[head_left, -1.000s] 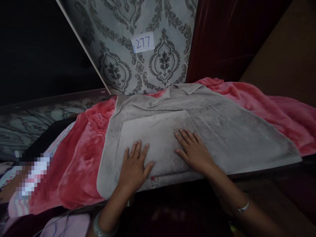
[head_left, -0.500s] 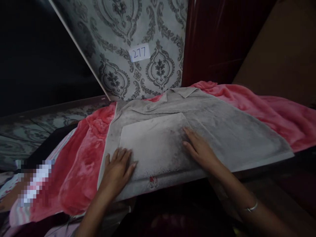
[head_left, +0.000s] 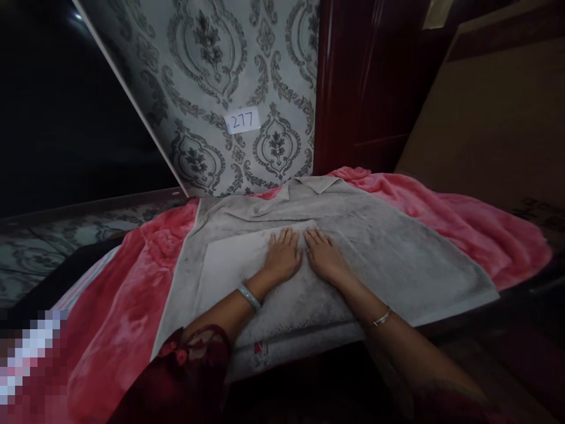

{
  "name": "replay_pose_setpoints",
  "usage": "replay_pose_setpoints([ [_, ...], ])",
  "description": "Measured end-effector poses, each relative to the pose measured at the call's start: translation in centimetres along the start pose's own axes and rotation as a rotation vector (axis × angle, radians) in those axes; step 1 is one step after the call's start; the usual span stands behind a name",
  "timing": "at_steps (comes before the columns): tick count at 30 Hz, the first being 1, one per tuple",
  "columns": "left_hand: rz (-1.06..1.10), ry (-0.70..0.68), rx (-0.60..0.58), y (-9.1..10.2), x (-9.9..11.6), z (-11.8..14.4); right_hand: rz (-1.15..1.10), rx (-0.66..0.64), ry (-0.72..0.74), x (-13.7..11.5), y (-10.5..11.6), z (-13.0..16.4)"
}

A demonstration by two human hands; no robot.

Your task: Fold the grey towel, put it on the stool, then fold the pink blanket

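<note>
A large grey plush cloth (head_left: 406, 259) lies spread over a pink blanket (head_left: 128, 306). On it rests a lighter grey piece of fabric, a flat rectangular panel (head_left: 229, 265), perhaps a folded part of the same cloth. My left hand (head_left: 283, 256) lies flat on the panel's upper right part, fingers stretched away from me. Beside it, my right hand (head_left: 324, 253) lies palm down near the panel's top right corner, fingers a little apart. The two hands are close together, and neither grips anything. A small red and white emblem (head_left: 260, 353) shows at the cloth's near edge.
Patterned wallpaper (head_left: 207, 53) with a paper marked 277 (head_left: 242, 120) stands behind. A dark screen (head_left: 79, 112) is at the left. At the right are a dark red door-like panel (head_left: 353, 88) and a large cardboard box (head_left: 494, 118).
My left hand has moved right and away from me, from the panel's left edge to beside my right hand. My right hand has shifted slightly left. The camera view has tilted a little.
</note>
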State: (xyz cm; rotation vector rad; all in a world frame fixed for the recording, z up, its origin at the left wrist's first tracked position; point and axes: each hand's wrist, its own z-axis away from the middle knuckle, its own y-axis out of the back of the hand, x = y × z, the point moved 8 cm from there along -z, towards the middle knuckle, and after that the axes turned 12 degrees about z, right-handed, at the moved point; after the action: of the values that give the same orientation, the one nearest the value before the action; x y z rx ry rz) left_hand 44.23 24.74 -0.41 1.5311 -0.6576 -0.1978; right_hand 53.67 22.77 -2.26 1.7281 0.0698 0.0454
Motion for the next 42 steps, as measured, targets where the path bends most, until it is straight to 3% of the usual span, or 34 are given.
replay_pose_setpoints([
  [4, -0.008, -0.012, 0.003, -1.2, -0.7, 0.8, -0.003, 0.026, 0.0, 0.3, -0.8, 0.5],
  [8, -0.024, -0.005, -0.036, -0.1, -2.1, 1.2, -0.012, 0.016, -0.007, 0.4, -0.6, 0.4],
  [12, -0.07, 0.094, -0.025, 2.1, -6.5, 2.8, -0.005, -0.002, -0.014, 0.3, -0.6, 0.4],
  [18, -0.126, 0.362, 0.005, 5.2, -14.8, 8.9, 0.002, 0.006, 0.004, 0.3, -0.7, 0.6],
  [21, -0.106, 0.453, -0.01, 6.0, -17.1, 11.3, -0.029, 0.027, 0.009, 0.5, -0.7, 0.3],
  [23, -0.105, 0.487, -0.016, 6.6, -17.5, 12.2, -0.058, 0.034, 0.01, 0.8, -0.7, 0.0],
  [25, -0.117, 0.504, -0.021, 7.2, -16.6, 12.6, -0.094, 0.02, 0.02, 1.2, -0.8, -0.1],
  [27, -0.121, 0.453, -0.018, 7.6, -13.7, 12.6, -0.134, 0.01, 0.029, 1.7, -0.7, 0.3],
  [29, -0.095, 0.29, -0.027, 7.2, -8.5, 12.5, -0.177, 0.062, 0.039, 2.0, 0.0, 1.5],
  [32, -0.041, -0.05, -0.05, 4.6, 0.9, 12.5, -0.243, 0.218, 0.082, 1.7, 1.2, 4.4],
  [34, -0.049, -0.148, -0.042, 2.1, 5.0, 12.5, -0.265, 0.258, 0.092, 1.3, 1.3, 6.3],
  [36, -0.077, -0.158, -0.03, -0.6, 6.8, 12.5, -0.247, 0.229, 0.065, 0.9, 0.7, 7.5],
  [38, -0.112, -0.149, -0.005, -2.6, 7.0, 12.5, -0.206, 0.184, 0.038, 0.6, 0.2, 8.1],
  [42, -0.138, -0.148, 0.03, -3.4, 5.9, 13.3, -0.174, 0.183, 0.033, 0.3, 0.1, 8.3],
])
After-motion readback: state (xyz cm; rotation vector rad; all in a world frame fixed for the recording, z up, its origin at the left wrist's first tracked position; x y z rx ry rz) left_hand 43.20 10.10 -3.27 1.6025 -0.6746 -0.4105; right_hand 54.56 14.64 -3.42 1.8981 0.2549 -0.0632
